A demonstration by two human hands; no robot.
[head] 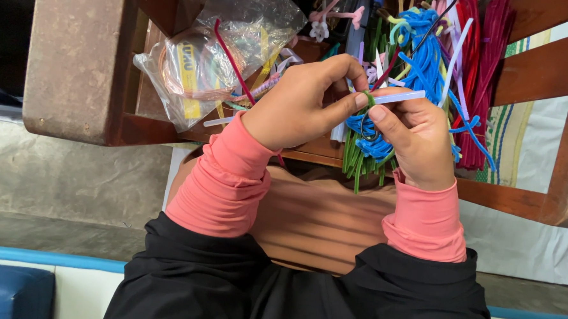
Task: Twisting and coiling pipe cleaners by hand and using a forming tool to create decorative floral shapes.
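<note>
Both hands are meeting over the edge of a wooden tabletop (77, 74): the left hand (296, 106) and the right hand (419, 143) are pinching, thumb against forefinger, the ends of a pale lilac pipe cleaner (398, 97), which is lying level between them with a bit of green stem (369, 98) at the left fingertips. Behind the hands a loose heap of pipe cleaners is spreading across the wood, with red ones (486, 66) standing at the right, blue ones (422, 57) curling in the middle and green ones (360, 159) hanging over the near edge. To the left a clear plastic bag (239, 23) is lying, holding coiled wire and a glue tube.
</note>
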